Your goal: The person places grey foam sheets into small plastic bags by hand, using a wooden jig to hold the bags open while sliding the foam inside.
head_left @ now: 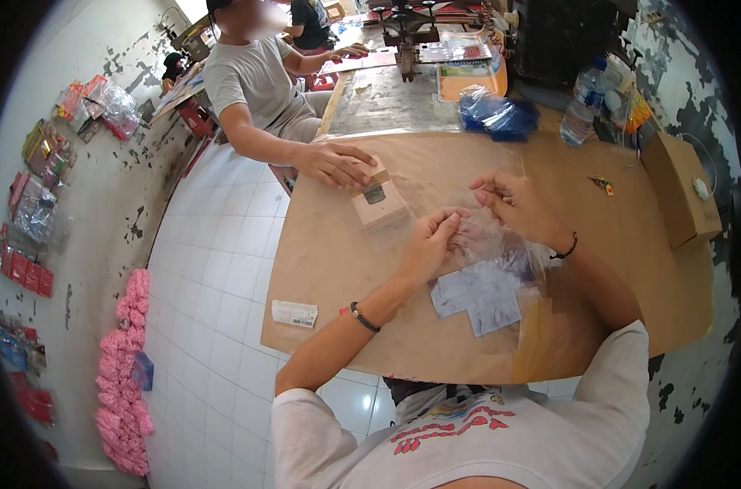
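Crumpled clear plastic film (478, 236), perhaps a thin bag, stretches between my two hands above the brown-covered table (338, 277). My left hand (427, 243) pinches its near left side with thumb and fingers together. At its far right side is my right hand (518, 210), fingers bent and the thumb closed against them on the plastic. Just below my hands lie flat grey-blue pieces (478, 295) with stepped, cross-like edges. More clear plastic (533, 265) is bunched beside them. A pale pinkish block or stack (380, 208) with a dark patch sits left of my hands.
A co-worker's hand (335, 165) rests on the pale block. Blue plastic packets (496, 114), a water bottle (582, 102), a small yellow-and-black item (602, 185) and an open cardboard box (681, 191) stand around the far and right sides. A white label packet (294, 314) lies near left.
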{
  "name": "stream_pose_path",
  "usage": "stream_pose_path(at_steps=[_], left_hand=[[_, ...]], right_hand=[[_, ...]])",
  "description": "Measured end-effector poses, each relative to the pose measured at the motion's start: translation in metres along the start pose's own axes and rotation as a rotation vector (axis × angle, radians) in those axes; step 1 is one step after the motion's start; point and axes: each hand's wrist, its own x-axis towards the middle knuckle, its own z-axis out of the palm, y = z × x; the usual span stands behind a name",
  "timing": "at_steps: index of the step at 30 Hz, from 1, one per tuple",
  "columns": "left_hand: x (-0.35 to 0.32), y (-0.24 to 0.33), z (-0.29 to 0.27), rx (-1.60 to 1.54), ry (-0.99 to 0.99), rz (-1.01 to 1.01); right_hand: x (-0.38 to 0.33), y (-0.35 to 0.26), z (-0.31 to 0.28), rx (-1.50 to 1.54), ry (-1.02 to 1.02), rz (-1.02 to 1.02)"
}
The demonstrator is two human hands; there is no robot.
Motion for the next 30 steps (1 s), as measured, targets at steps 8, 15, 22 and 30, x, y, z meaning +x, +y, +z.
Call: stream_pose_path(at_steps=[8, 15, 22, 30], left_hand=[[-0.003, 0.018, 0.009, 0.024, 0.068, 0.03], [-0.004, 0.018, 0.002, 0.033, -0.05, 0.007], [0.001, 0.004, -0.006, -0.116, -0.07, -0.053], [0.003, 0.012, -0.003, -0.11, -0.11, -0.178]], right_hand=[[-0.002, -0.006, -0.004, -0.349, 0.068, -0.288], [-0.006, -0.017, 0.001, -0.809, 0.07, -0.73], [-0.003, -0.006, -0.002, -0.747, 0.06, -0.822], [-0.003, -0.025, -0.006, -0.743, -0.024, -0.763]])
